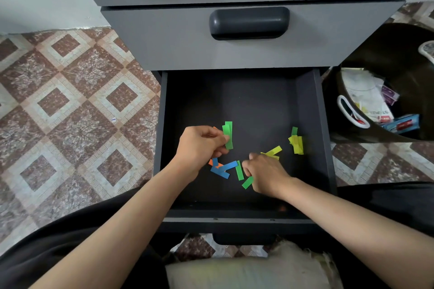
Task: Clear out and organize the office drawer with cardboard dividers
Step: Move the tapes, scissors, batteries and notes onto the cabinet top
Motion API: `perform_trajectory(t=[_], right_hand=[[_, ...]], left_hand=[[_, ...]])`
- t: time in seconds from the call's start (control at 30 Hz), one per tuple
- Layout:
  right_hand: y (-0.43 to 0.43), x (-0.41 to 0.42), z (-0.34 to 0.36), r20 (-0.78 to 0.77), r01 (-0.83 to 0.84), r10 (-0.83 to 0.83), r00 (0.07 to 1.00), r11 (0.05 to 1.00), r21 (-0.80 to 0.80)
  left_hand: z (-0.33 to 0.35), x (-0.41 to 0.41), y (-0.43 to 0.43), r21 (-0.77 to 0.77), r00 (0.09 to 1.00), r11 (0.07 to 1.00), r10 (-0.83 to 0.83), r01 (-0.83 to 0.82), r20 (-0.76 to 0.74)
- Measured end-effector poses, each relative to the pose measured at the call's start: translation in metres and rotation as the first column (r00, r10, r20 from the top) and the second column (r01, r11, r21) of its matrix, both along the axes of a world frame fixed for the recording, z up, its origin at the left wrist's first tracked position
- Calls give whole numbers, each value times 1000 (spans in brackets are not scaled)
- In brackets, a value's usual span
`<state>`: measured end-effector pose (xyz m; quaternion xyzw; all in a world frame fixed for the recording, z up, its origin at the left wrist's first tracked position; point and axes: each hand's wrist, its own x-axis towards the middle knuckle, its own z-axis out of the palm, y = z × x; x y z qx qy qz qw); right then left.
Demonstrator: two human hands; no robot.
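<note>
The bottom drawer (307, 105) stands pulled out, its dark floor scattered with coloured paper strips. The left hand (199, 145) hovers over the left middle of the drawer. Its thumb and curled fingers pinch a small bundle of green strips (228, 134), which stands up past the fingertips towards the far side. An orange edge shows just behind that hand.

The right hand (265, 173) sits low, nearer the front edge, with its fingers bent down towards the drawer floor. Whether they have hold of anything I cannot tell. A loose green strip (239, 171) lies just left of its fingertips, and another green piece (247, 182) touches the near side of its knuckles. Yellow strips (274, 150) poke out from its far side.

Between the two hands, towards the left, lie crossed blue strips (223, 169) over an orange strip (211, 162). Near the right wall sits a small yellow pile (297, 145) with a green end at its far tip.

A dark tub (366, 44) holding papers and small boxes stands on the tiled floor (70, 101) to the right.
</note>
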<state>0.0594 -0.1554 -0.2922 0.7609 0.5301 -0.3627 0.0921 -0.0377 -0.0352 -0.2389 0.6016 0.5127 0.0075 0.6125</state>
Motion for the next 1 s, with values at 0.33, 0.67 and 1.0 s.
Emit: perform_trajectory(t=[0.33, 0.67, 1.0], right_hand=[[10, 0, -3, -96, 332, -348, 933, 932, -147], [17, 0, -10, -305, 716, -718, 626, 684, -142], [8, -9, -21, -92, 525, -518, 851, 846, 93]], left_hand=[[2, 1, 1, -1, 1000, 1000, -19, 19, -6], [2, 2, -1, 12, 999, 999, -31, 31, -31], [3, 1, 0, 2, 999, 1000, -30, 30, -23]])
